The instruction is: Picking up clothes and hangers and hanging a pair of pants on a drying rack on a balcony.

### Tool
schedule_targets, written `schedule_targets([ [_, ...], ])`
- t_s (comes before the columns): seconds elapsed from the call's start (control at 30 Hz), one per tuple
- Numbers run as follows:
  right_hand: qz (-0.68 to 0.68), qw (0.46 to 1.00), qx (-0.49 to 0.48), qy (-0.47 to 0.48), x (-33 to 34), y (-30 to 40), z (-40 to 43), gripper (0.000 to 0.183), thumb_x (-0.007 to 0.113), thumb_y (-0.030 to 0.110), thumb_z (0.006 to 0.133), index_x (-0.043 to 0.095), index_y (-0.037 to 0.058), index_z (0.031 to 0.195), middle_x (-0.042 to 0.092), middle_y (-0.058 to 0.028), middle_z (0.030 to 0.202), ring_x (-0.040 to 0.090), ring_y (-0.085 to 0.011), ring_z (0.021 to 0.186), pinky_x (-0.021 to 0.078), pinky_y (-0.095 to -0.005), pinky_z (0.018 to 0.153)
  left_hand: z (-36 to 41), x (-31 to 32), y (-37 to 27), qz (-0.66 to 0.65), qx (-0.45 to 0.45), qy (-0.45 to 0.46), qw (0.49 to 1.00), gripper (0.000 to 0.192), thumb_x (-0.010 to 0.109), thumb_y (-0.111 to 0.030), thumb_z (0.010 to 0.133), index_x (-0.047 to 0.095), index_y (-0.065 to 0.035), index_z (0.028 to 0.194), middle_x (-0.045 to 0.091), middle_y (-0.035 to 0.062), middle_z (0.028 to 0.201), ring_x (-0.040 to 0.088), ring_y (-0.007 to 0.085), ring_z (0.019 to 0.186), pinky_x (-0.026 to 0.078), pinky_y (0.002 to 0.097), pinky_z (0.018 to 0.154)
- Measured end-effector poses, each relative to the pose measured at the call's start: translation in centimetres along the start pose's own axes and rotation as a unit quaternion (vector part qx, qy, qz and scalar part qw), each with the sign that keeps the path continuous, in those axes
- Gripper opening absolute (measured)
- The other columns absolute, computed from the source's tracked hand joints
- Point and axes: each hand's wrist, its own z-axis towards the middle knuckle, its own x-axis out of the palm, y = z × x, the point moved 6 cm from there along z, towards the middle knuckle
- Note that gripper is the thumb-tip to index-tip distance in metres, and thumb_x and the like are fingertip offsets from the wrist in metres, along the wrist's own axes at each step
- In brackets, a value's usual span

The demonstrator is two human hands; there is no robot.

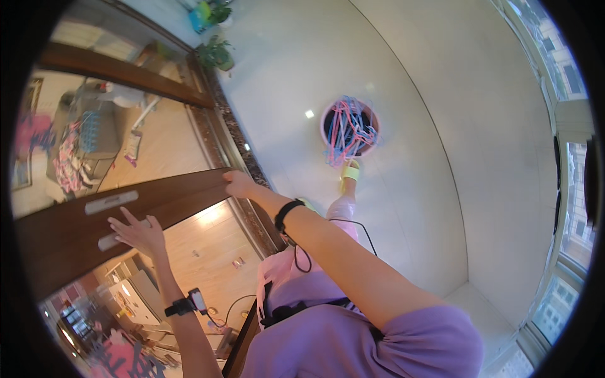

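Observation:
My left hand (139, 235) has its fingers spread over the brown frame of a sliding glass door (179, 191), close to a pale recessed handle (111, 202); whether it touches the frame cannot be told. At the end of that brown frame, near the door track, my right hand (240, 183) lies with bent fingers against its edge. Beyond my feet on the pale floor stands a round pink tub (324, 124) heaped with pink and blue plastic clothes hangers (347, 130).
Potted plants (216, 53) stand by the wall at the upper left. Behind the glass are a sofa (106, 141) with clothes and a wooden floor. A metal track and dark stone sill (257, 170) run beside me. Windows (579, 203) line the right side. Cables hang from my wristbands.

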Motion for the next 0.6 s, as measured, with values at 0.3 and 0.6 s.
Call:
schedule_targets([
  [0.3,-0.044,0.938,0.222,-0.261,-24.5,-28.2,-4.7,0.032,0.054,0.015,0.079,0.068,0.0071,0.107,0.068,-0.0197,0.107,0.064,-0.0352,0.104,0.049,-0.0416,0.093,-10.9,12.5,-34.5,-0.383,0.155,0.496,0.764,0.044,0.064,-0.015,0.084,0.056,-0.0012,0.125,0.044,0.0213,0.141,0.041,0.0366,0.131,0.034,0.0421,0.11],
  [0.6,0.004,0.863,0.395,-0.314,-35.6,-48.3,-4.8,0.032,0.062,0.023,0.078,0.067,0.0071,0.106,0.07,-0.0152,0.105,0.065,-0.0317,0.102,0.0502,-0.039,0.09,-23.1,24.0,-62.3,-0.509,0.17,0.551,0.638,0.031,0.063,-0.011,0.086,0.061,0.0009,0.114,0.065,0.0173,0.109,0.064,0.0303,0.102,0.05,0.0362,0.09],
])
